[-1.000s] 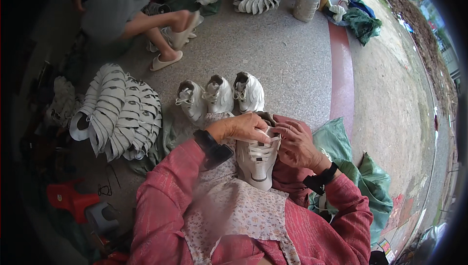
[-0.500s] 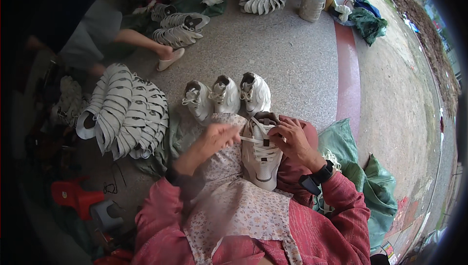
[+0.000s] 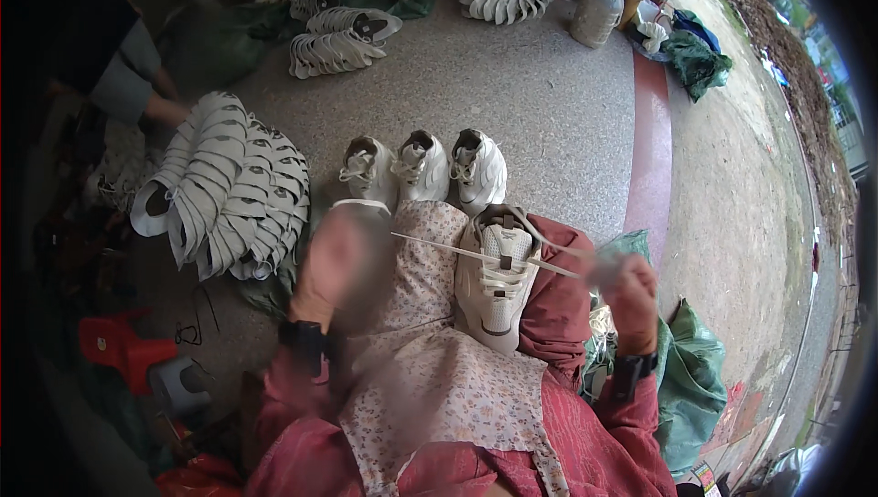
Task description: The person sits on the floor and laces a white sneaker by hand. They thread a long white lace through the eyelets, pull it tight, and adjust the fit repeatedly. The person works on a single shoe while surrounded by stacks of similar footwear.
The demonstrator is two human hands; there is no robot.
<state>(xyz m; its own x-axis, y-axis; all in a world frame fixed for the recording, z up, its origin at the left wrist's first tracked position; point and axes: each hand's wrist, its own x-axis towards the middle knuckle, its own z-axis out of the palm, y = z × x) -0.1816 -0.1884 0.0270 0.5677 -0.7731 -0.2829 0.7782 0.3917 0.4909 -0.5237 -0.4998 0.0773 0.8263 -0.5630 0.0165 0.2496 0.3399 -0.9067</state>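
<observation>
A white and beige sneaker (image 3: 496,300) rests on my lap, its toe toward me, with laces partly threaded over the tongue. My left hand (image 3: 340,255), smeared by motion, is out to the left. A taut white shoelace (image 3: 425,242) runs from the sneaker to it. Off to the right, my right hand (image 3: 629,291) is closed, its fingertips blurred, on lace strands stretched from the sneaker's other side. Three similar laced sneakers (image 3: 423,168) stand in a row on the floor just beyond my knees.
Left of me lies a large bundle of stacked pale shoe uppers (image 3: 233,191). More uppers (image 3: 343,44) lie farther off. A red plastic stool (image 3: 128,351) is at lower left, green sacking (image 3: 690,360) at my right. Another person's arm (image 3: 165,111) reaches behind the bundle.
My hands have moved apart, left hand leftward and right hand rightward, drawing the laces out from the sneaker. The other person's leg has left the floor area at upper left.
</observation>
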